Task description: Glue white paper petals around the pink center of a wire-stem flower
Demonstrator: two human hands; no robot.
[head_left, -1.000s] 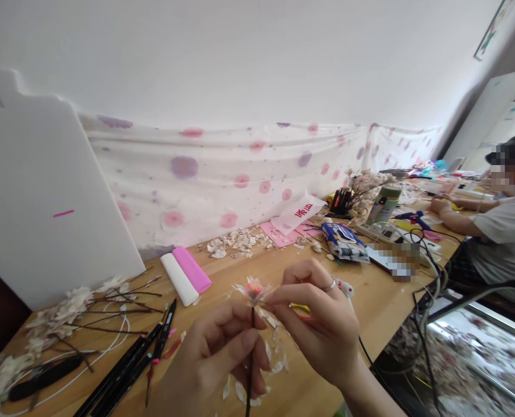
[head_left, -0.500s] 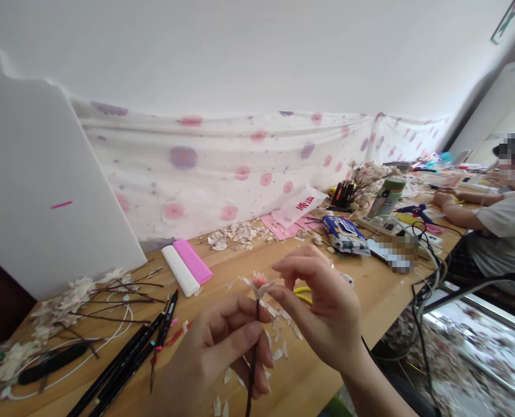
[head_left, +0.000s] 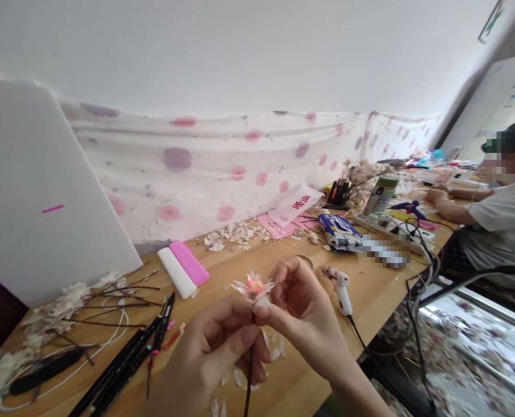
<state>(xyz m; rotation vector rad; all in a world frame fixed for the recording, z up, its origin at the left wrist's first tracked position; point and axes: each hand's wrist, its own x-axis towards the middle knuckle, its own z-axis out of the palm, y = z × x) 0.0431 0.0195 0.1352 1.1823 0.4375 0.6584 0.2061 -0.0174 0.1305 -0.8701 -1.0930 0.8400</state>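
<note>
flower (head_left: 254, 285) above left hand (head_left: 222, 341), dark stem (head_left: 249, 379) in its pinch, right hand (head_left: 305, 313) against petals (head_left: 240, 288), grip unclear

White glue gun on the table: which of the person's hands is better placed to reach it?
Probably the right hand: the white glue gun lies nearby, on that side. The left hand is farther off and pinches the dark stem below the flower.
</note>
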